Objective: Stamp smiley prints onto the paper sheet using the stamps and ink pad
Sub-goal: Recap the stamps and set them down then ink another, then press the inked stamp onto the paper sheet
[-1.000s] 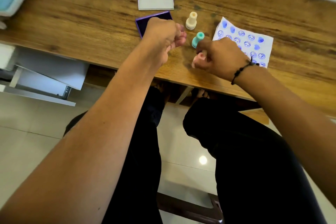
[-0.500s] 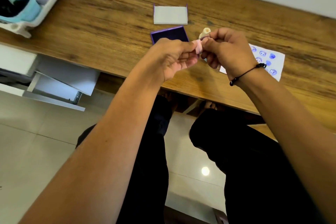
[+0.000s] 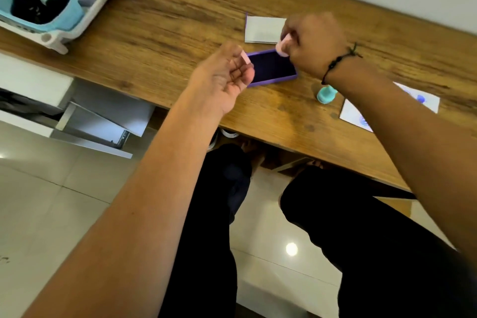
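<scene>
My right hand (image 3: 313, 44) grips a pink stamp (image 3: 282, 47), its lower end touching the far right corner of the open purple ink pad (image 3: 271, 67). My left hand (image 3: 222, 77) hovers at the pad's left end and pinches the small pink stamp cap (image 3: 245, 56) between fingertips. A teal stamp (image 3: 326, 94) stands on the desk to the right of the pad, partly behind my right wrist. The white paper sheet (image 3: 428, 100) with blue prints lies at the right, mostly covered by my right forearm. The cream stamp is hidden.
The ink pad's white lid (image 3: 262, 29) lies just behind the pad. A white organiser tray (image 3: 77, 31) holding a blue basket and a lilac tub stands at the desk's far left. An open white drawer (image 3: 103, 121) juts out below the desk edge.
My hands pulled the pink cap off the stamp and came apart. My right hand carried the stamp over to the ink pad; the left kept the cap.
</scene>
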Demonstrator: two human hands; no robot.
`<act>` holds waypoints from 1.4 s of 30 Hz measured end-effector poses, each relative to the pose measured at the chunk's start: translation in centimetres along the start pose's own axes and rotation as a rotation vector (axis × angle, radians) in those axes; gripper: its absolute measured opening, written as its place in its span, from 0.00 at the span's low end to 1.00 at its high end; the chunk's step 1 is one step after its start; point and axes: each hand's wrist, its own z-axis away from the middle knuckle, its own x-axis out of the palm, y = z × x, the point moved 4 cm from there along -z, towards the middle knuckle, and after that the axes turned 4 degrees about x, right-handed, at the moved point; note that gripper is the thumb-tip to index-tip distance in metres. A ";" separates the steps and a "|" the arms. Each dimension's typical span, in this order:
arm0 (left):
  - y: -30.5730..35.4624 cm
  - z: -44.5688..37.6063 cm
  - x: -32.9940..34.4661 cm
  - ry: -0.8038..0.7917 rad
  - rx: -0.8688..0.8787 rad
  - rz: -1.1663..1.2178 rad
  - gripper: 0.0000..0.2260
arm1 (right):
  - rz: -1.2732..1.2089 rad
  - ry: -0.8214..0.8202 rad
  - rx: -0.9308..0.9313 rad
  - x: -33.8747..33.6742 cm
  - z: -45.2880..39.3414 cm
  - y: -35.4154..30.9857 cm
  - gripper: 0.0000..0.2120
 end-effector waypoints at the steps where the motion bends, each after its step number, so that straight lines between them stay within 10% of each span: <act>1: -0.1 0.0 0.1 -0.008 -0.009 0.002 0.06 | 0.058 -0.039 -0.030 0.5 -0.4 -0.4 0.11; 31: 0.6 1.1 2.0 -0.005 -0.041 0.050 0.06 | 0.472 -0.308 -0.395 4.8 -1.5 -2.1 0.12; 38: -0.6 1.3 3.0 0.039 -0.033 0.094 0.12 | 0.241 -0.350 -0.212 2.4 -1.0 -1.7 0.13; 42: -2.1 2.2 4.4 -0.060 -0.023 0.003 0.11 | -0.184 -0.104 0.047 -3.4 1.1 2.8 0.13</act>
